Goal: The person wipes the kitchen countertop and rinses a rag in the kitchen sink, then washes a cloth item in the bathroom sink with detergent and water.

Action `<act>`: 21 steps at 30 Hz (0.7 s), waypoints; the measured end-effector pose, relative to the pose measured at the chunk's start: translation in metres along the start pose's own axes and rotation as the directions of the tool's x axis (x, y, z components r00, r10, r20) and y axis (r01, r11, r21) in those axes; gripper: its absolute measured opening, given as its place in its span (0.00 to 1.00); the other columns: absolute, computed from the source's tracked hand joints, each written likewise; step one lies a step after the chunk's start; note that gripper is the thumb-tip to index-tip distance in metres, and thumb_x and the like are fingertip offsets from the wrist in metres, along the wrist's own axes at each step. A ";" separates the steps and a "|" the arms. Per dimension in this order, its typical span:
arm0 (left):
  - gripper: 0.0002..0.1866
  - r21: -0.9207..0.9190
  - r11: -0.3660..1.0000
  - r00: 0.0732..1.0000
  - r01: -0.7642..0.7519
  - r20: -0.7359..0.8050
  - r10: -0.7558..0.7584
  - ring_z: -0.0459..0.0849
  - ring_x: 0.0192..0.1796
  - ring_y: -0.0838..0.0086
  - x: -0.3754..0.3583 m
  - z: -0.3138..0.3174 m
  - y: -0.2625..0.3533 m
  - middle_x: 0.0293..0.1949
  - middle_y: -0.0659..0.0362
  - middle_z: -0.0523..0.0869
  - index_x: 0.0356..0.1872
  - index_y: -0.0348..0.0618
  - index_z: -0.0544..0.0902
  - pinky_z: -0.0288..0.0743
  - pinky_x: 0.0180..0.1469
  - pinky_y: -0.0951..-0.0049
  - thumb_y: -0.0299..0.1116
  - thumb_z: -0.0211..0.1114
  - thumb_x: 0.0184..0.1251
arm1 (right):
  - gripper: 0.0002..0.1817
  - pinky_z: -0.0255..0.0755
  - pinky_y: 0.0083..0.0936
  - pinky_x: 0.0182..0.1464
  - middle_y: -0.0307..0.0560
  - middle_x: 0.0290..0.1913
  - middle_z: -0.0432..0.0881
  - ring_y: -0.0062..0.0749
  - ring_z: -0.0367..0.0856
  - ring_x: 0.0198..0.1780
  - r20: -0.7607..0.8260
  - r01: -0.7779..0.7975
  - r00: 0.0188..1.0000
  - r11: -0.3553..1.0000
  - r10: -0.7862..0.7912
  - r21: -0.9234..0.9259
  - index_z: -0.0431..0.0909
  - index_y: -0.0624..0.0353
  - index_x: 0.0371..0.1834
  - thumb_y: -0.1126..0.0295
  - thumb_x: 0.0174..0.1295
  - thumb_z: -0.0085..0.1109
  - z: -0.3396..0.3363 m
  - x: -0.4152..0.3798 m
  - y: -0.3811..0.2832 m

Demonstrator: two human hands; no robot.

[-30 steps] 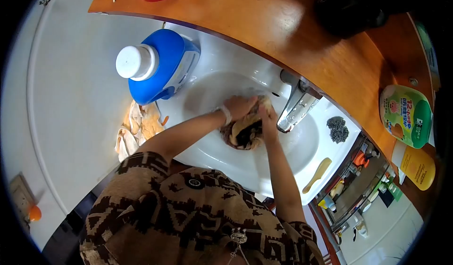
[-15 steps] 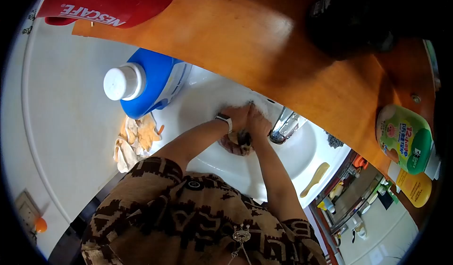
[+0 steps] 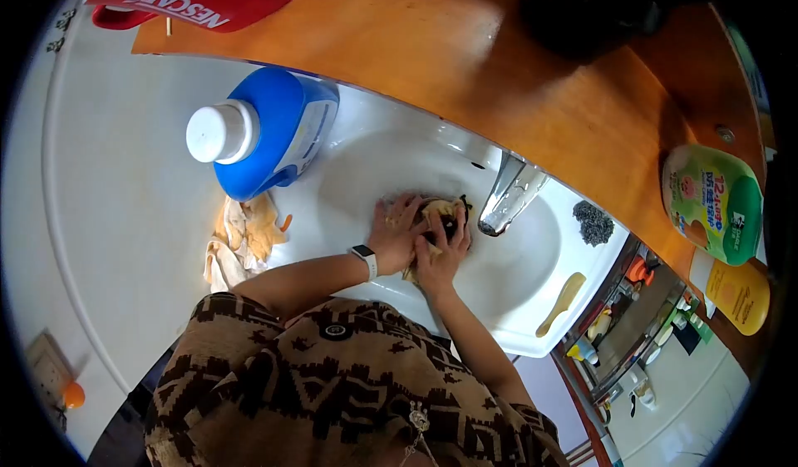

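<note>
Both hands are down in the white sink, on a wet bundle of black and cream cloth. My left hand, with a watch on its wrist, lies on the left side of the bundle, its fingers spread. Over the front and right of the cloth, my right hand rests with its fingers apart. The metal faucet is just to the right of the hands. Part of the cloth is hidden under the palms.
A blue bottle with a white cap and a crumpled cloth are at the left. A wooden shelf overhangs the sink's back. A scouring pad and a yellowish comb lie on the right rim.
My hands have moved down towards the sink's front and from a closed grip to spread fingers on the cloth. More of the cloth and faucet shows.
</note>
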State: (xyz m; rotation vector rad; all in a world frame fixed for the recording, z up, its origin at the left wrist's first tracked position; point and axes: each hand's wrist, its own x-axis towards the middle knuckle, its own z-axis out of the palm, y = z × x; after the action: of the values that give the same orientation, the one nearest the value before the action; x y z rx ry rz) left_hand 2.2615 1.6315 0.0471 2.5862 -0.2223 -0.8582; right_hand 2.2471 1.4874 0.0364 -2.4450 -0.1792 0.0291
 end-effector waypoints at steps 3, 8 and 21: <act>0.23 -0.077 0.996 0.982 -0.052 -0.185 0.037 0.55 0.75 0.52 0.027 0.031 -0.012 0.71 0.49 0.63 0.65 0.54 0.73 0.47 0.69 0.35 0.42 0.51 0.69 | 0.26 0.61 0.52 0.60 0.63 0.63 0.70 0.63 0.67 0.60 0.071 -0.043 0.997 0.999 0.043 0.000 0.78 0.57 0.58 0.54 0.60 0.57 0.029 0.013 0.025; 0.20 -0.135 0.988 0.985 -0.075 -0.164 0.052 0.70 0.68 0.53 0.092 0.043 -0.035 0.65 0.45 0.73 0.58 0.46 0.77 0.59 0.68 0.47 0.39 0.51 0.68 | 0.20 0.71 0.48 0.50 0.64 0.47 0.80 0.58 0.78 0.50 0.058 0.026 0.998 0.994 -0.020 -0.106 0.83 0.57 0.46 0.53 0.61 0.56 0.029 0.076 0.030; 0.19 -0.001 1.000 1.000 0.002 0.029 -0.002 0.77 0.57 0.46 0.048 -0.032 0.003 0.55 0.41 0.78 0.57 0.45 0.77 0.71 0.57 0.47 0.41 0.52 0.70 | 0.23 0.62 0.35 0.64 0.62 0.61 0.74 0.52 0.70 0.63 0.154 -0.243 0.970 0.824 0.191 0.512 0.78 0.51 0.59 0.51 0.66 0.57 -0.007 0.041 0.022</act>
State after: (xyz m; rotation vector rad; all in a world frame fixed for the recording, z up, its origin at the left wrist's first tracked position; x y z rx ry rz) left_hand 2.3187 1.6261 0.0458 2.5752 -0.2276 -0.8964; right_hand 2.2904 1.4719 0.0292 -1.8966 0.0657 0.2644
